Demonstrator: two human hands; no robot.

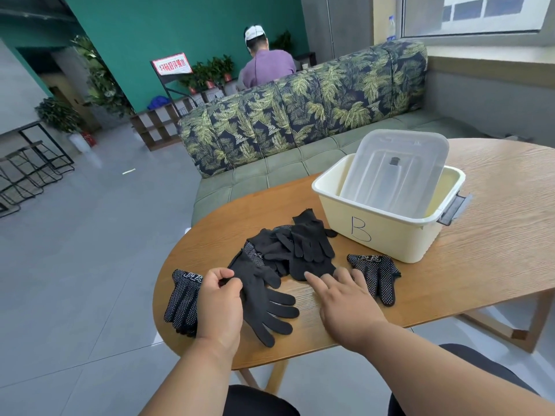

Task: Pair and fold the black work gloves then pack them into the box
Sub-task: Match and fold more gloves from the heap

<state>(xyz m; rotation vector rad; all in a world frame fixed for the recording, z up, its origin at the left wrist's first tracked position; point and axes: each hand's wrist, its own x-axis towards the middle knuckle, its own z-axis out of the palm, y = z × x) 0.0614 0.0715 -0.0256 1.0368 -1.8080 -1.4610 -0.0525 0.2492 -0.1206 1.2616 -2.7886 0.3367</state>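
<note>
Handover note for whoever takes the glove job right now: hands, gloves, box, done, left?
Left hand pinches the cuff of a plain glove lying flat.
Right hand is open, fingers touching the glove pile.
Dotted gloves lie apart: one far left, one near the box.
Box holds only its loose lid.
Done: nothing paired or packed. Left: everything.

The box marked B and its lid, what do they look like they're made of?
Box: apparently plastic, cream, smooth and opaque, with a moulded rim. Lid: probably thinner plastic, frosted and translucent; the box wall shows through it.
</note>
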